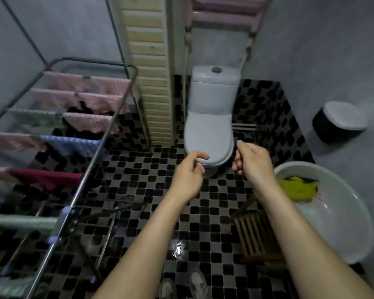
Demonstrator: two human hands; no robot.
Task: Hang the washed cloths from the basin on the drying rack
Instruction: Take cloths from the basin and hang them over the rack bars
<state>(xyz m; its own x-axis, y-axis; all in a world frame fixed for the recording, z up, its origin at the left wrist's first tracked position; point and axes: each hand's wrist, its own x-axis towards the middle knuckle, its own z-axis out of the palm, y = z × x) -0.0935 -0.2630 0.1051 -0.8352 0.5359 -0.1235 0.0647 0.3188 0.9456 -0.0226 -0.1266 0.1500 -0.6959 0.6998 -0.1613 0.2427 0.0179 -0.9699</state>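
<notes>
Left hand (187,175) and right hand (252,160) hover empty, fingers loosely curled. The yellow-green cloth (298,187) lies in the round white plastic basin (333,214). Carried dripping to the grey metal drying rack (100,146), it could slick the checkered tile floor (138,169).

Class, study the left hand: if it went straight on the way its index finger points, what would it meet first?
Probably the toilet lid, at its front rim: the left hand points towards it. Depth is unclear, though.
</notes>
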